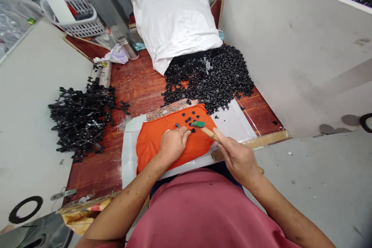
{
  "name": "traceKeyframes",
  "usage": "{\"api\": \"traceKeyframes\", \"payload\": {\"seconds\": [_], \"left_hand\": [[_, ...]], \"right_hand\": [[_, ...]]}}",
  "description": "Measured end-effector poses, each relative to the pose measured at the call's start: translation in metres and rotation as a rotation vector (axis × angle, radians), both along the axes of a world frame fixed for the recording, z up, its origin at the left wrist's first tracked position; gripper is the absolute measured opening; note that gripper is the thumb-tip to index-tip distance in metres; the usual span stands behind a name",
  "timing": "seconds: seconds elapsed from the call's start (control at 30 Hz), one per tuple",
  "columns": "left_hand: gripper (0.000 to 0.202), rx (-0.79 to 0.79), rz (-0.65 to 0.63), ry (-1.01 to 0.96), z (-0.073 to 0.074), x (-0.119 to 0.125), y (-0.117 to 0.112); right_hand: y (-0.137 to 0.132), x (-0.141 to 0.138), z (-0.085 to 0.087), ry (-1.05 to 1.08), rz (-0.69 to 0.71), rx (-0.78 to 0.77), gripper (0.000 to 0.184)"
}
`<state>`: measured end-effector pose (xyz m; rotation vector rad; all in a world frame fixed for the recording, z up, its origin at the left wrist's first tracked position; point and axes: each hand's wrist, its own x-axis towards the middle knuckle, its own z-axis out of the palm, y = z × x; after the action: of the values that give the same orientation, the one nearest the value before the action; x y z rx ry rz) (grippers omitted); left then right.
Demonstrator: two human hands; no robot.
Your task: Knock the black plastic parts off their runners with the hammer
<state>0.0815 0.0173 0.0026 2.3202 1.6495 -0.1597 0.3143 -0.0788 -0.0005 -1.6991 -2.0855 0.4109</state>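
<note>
Black pieces (189,118) on orange cloth (152,133).
My right hand (240,159) clamps a tool (208,132); left hand (174,142): grip unclear; a slip could scatter pieces.

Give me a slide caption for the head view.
Left hand near black parts on orange cloth; right hand gripping a green-tipped tool.

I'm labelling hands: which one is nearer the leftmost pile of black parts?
Left. The left hand is over the orange cloth, right of the pile; the right hand, gripping a wooden-handled tool, is farther right.
</note>
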Motion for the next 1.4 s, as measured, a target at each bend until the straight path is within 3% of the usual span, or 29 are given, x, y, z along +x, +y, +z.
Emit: {"api": "traceKeyframes", "payload": {"seconds": [0.1, 0.23, 0.33, 0.43, 0.53, 0.57, 0.63, 0.73, 0.8, 0.87, 0.97, 1.07, 1.17, 1.27, 1.4], "left_hand": [[0.034, -0.019, 0.010, -0.001, -0.002, -0.001, 0.000], [0.034, -0.011, 0.019, -0.009, -0.005, 0.001, -0.002], [0.034, -0.030, 0.043, -0.006, -0.003, 0.001, -0.002], [0.035, -0.092, 0.001, -0.044, 0.009, -0.012, 0.003], [0.036, 0.051, -0.046, -0.112, 0.032, -0.034, 0.014], [0.035, 0.132, -0.096, -0.122, 0.039, -0.041, 0.017], [0.030, 0.219, -0.327, -0.134, 0.051, -0.050, 0.023], [0.024, 0.156, -0.711, -0.145, 0.054, -0.049, 0.028], [0.021, 0.090, -0.807, -0.133, 0.047, -0.045, 0.030], [0.021, 0.030, -0.813, -0.124, 0.038, -0.044, 0.031], [0.027, -0.078, -0.713, -0.199, 0.028, -0.047, 0.031], [0.028, -0.145, -0.433, -0.388, 0.023, -0.054, 0.030], [0.029, -0.188, -0.203, -0.526, 0.027, -0.071, 0.035], [0.031, -0.148, -0.030, -0.428, 0.052, -0.112, 0.052], [0.042, 0.381, 0.559, 0.059, 0.112, -0.196, 0.080]], "right_hand": [[0.000, 0.000, -0.010, -0.064, 0.013, -0.052, 0.051], [-0.004, -0.001, -0.012, 0.021, -0.051, 0.049, 0.053], [-0.003, -0.007, -0.015, -0.091, -0.006, -0.025, 0.050], [0.000, -0.010, -0.022, -0.151, 0.013, -0.097, 0.050], [0.003, -0.006, -0.026, -0.109, 0.015, -0.092, 0.049], [0.004, -0.004, -0.027, -0.089, 0.018, -0.089, 0.049], [0.006, 0.000, -0.028, -0.063, 0.030, -0.089, 0.048], [0.009, 0.001, -0.029, -0.075, 0.038, -0.081, 0.048], [0.009, 0.000, -0.030, -0.098, 0.034, -0.073, 0.048], [0.009, -0.001, -0.031, -0.109, 0.030, -0.068, 0.049], [0.008, 0.001, -0.030, -0.072, 0.012, -0.078, 0.049], [0.006, 0.008, -0.029, 0.093, -0.031, -0.100, 0.049], [0.003, 0.016, -0.031, 0.206, -0.079, -0.137, 0.048], [0.001, 0.022, -0.036, 0.202, -0.101, -0.187, 0.047], [0.001, 0.023, -0.042, 0.217, -0.158, -0.211, 0.048]]}}
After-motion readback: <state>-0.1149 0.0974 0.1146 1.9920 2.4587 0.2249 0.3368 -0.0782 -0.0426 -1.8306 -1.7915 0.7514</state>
